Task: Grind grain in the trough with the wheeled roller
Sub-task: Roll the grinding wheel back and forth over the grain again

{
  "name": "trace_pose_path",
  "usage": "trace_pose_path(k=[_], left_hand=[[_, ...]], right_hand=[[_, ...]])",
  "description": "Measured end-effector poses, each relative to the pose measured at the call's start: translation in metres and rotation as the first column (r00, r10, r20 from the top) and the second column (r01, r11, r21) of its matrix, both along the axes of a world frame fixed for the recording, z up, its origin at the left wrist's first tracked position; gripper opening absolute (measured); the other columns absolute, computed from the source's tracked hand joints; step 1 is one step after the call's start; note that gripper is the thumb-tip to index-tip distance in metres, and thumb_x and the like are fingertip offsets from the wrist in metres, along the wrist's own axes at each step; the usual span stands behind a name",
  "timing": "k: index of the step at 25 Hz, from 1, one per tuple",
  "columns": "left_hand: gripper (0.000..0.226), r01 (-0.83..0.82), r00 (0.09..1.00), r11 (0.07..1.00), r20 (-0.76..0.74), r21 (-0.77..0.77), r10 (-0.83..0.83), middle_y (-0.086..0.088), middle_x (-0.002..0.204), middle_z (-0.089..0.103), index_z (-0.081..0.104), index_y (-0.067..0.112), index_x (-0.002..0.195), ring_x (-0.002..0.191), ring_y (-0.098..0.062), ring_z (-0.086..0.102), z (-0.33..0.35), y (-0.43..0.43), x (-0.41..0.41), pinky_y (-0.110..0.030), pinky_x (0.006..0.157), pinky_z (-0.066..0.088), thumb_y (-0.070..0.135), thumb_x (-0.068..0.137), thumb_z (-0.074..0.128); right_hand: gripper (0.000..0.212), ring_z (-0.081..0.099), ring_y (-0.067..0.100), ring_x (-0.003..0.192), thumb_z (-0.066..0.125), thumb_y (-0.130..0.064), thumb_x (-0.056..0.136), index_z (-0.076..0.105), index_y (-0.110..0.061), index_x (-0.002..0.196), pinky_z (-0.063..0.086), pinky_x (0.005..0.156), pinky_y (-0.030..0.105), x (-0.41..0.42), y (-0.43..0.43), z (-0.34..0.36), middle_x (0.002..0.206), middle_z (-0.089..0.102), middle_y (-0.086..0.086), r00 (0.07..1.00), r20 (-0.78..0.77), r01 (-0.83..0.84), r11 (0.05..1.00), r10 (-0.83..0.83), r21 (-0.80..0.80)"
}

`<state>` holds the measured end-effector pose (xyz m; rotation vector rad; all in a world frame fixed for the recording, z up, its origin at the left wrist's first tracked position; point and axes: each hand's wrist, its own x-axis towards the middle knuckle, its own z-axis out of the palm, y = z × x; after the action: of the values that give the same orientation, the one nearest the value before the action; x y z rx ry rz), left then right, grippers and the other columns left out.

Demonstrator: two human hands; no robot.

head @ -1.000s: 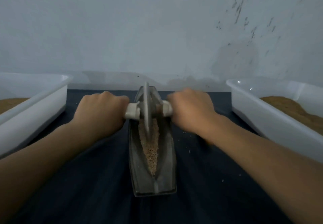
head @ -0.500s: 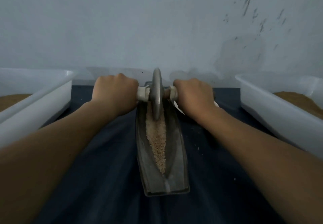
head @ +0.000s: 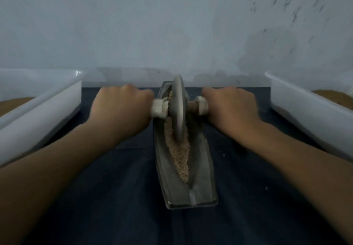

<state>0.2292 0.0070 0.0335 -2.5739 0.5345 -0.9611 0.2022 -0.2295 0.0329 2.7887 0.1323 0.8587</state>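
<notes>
Centrally, a long metal trough (head: 200, 170) is laid on a dark cloth (head: 114, 187), its length running away from the person. Along the groove of the trough a strip of pale grain (head: 179, 157) is spread, widest beneath the wheel and tapering to a point short of the near end.

The wheeled roller (head: 178, 109) is stood upright on its edge in the far half of the trough, its rim sunk into the grain. To the left of the trough the left handle (head: 158, 109) is gripped by the left hand (head: 122, 111), fingers curled fully round it and knuckles uppermost. To the right of the trough the right handle (head: 202, 105) is gripped in the same way by the right hand (head: 231, 109). Both hands are slightly blurred.

Well to the left of the trough a white left tray (head: 38, 111) is set on the cloth, and well to its right a white right tray (head: 305, 115); brown powder (head: 332, 95) is seen in each. A few pale crumbs (head: 223, 155) are scattered just right of the trough. Beyond its far end a pale wall (head: 152, 25), marked with dark specks, is seen.
</notes>
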Motion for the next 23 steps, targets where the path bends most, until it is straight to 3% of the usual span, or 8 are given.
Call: trace_pose_path(k=[2,5,8,12,15,18,21,23], left_hand=[[0.01,-0.082,0.996,0.995,-0.041,-0.056,0.08,-0.003,0.07,0.054,0.062,0.025,0.088,0.062,-0.029,0.058,0.012,-0.015,0.029,-0.03,0.053,0.032,0.034,0.085,0.059],[0.015,-0.102,0.983,0.991,-0.161,-0.09,0.087,-0.004,0.086,0.06,0.061,0.026,0.097,0.077,-0.03,0.062,0.019,-0.015,0.031,-0.034,0.062,0.042,0.035,0.088,0.054],[0.018,0.017,0.997,0.997,-0.08,-0.075,-0.023,0.008,0.059,0.033,0.045,0.029,0.076,0.047,-0.017,0.031,0.001,0.008,-0.017,-0.027,0.048,0.029,0.04,0.078,0.059],[0.034,0.206,0.977,0.978,0.053,-0.017,-0.205,0.013,0.056,0.007,0.028,0.034,0.066,0.043,-0.012,0.005,0.012,0.03,-0.051,-0.014,0.049,0.007,0.044,0.056,0.059],[0.019,0.025,0.998,1.0,-0.066,0.017,-0.023,0.01,0.056,0.019,0.048,0.031,0.068,0.042,-0.017,0.023,0.002,0.014,-0.024,-0.02,0.045,0.017,0.043,0.067,0.062],[0.012,-0.114,0.982,0.99,-0.158,-0.081,0.1,0.0,0.073,0.051,0.063,0.029,0.091,0.066,-0.025,0.057,0.01,-0.011,0.029,-0.031,0.057,0.038,0.036,0.086,0.056],[0.016,-0.141,0.969,0.986,-0.218,-0.09,0.119,-0.003,0.084,0.058,0.065,0.026,0.098,0.074,-0.027,0.06,0.021,-0.018,0.039,-0.034,0.062,0.043,0.034,0.087,0.056],[0.011,-0.09,0.972,0.992,-0.223,-0.085,0.069,0.001,0.078,0.055,0.062,0.029,0.092,0.074,-0.027,0.062,0.015,-0.007,0.016,-0.032,0.059,0.04,0.035,0.085,0.055]], right_hand=[[0.008,0.061,0.03,0.079,0.058,-0.021,0.093,0.061,-0.023,0.1,0.034,0.059,0.03,0.038,0.009,0.004,0.088,0.063,0.003,0.998,-0.045,0.055,0.994,-0.051,0.098],[0.01,0.06,0.029,0.078,0.058,-0.016,0.091,0.06,-0.022,0.099,0.033,0.059,0.031,0.035,0.01,0.013,0.084,0.059,0.003,0.997,-0.07,0.02,0.998,-0.016,0.055],[0.018,0.037,0.016,0.051,0.069,-0.025,0.077,0.052,-0.029,0.082,0.021,0.046,0.026,-0.018,-0.003,0.006,0.062,0.037,-0.01,0.996,-0.032,-0.08,0.997,0.079,-0.017],[0.03,0.009,0.0,0.042,0.064,-0.027,0.049,0.038,-0.027,0.064,0.005,0.044,0.016,-0.073,-0.018,0.008,0.052,0.01,-0.014,0.971,0.105,-0.215,0.977,0.215,-0.006],[0.028,0.024,0.007,0.04,0.072,-0.03,0.057,0.046,-0.029,0.066,0.015,0.043,0.018,-0.039,-0.01,0.003,0.051,0.024,-0.013,0.997,-0.016,-0.072,0.997,0.072,-0.006],[0.008,0.056,0.024,0.069,0.063,-0.021,0.084,0.06,-0.027,0.088,0.036,0.056,0.029,0.034,0.007,0.015,0.076,0.052,-0.003,0.992,-0.115,0.052,0.995,-0.043,0.08],[0.015,0.057,0.025,0.076,0.06,-0.011,0.085,0.063,-0.024,0.093,0.039,0.061,0.031,0.052,0.011,0.025,0.087,0.061,0.001,0.986,-0.154,0.07,0.993,-0.055,0.094],[0.01,0.054,0.023,0.066,0.065,-0.02,0.082,0.058,-0.027,0.085,0.032,0.052,0.027,0.021,0.002,0.015,0.074,0.053,-0.004,0.992,-0.124,0.021,0.998,-0.014,0.056]])
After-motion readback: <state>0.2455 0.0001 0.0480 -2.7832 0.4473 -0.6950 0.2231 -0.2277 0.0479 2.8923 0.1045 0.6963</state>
